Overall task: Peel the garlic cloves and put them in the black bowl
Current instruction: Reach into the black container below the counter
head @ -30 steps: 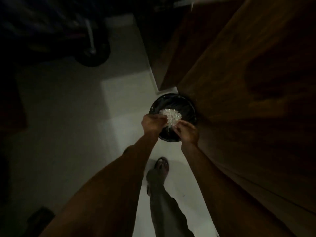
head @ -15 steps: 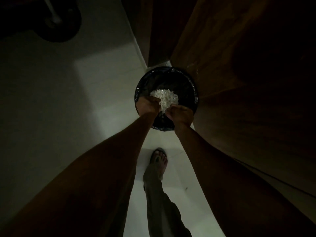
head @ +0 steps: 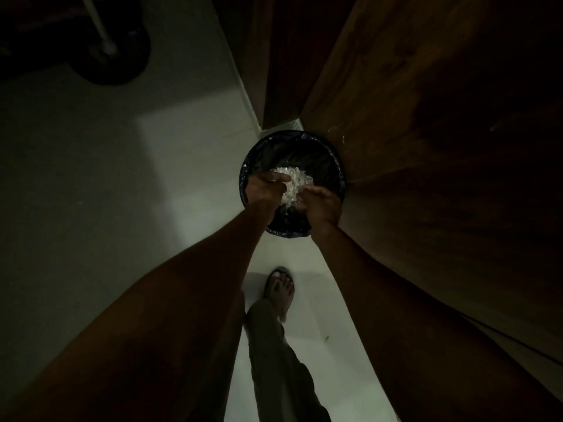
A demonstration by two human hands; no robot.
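So we've closed in on the bin [head: 292,184] since a second ago; it fills more of the view and both hands sit lower over it now; looks to us like peel disposal, not bowl filling. Left hand [head: 265,188] and right hand [head: 323,202] hold a pale flaky clump [head: 294,185] pinched between them, fingers curled onto it from either side. Whether any garlic cloves are in that clump we can't tell, so no long axis or pointing to report; no black bowl that we can pick out either, just the bag-lined bin below the grip; wooden door [head: 426,147] just right of it.
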